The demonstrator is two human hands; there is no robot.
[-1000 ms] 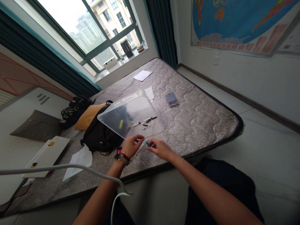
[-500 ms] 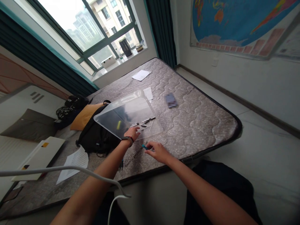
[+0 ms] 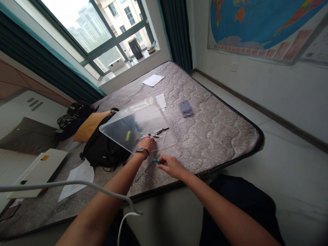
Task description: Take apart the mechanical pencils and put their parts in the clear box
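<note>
My left hand (image 3: 148, 143) is at the near edge of a clear plastic bin (image 3: 138, 119), beside several thin pen parts (image 3: 160, 131), black, silver and white, lying on it. Its fingers are drawn together around something too small to make out. Lower and to the right, my right hand (image 3: 171, 166) pinches a small teal tube-shaped piece (image 3: 156, 161) between thumb and fingers, just above the mattress. A yellow piece (image 3: 127, 135) shows at the bin's left part.
The bin rests partly against a black backpack (image 3: 102, 147) on the mattress (image 3: 217, 136). Paper sheets (image 3: 153, 80) and a blurred blue-grey item (image 3: 186, 108) lie farther back. A white cable (image 3: 102, 192) crosses the near left foreground.
My left hand has shifted slightly right over the pen parts, and its fingers have closed from a spread pose. My right hand still holds the teal piece in nearly the same place.
</note>
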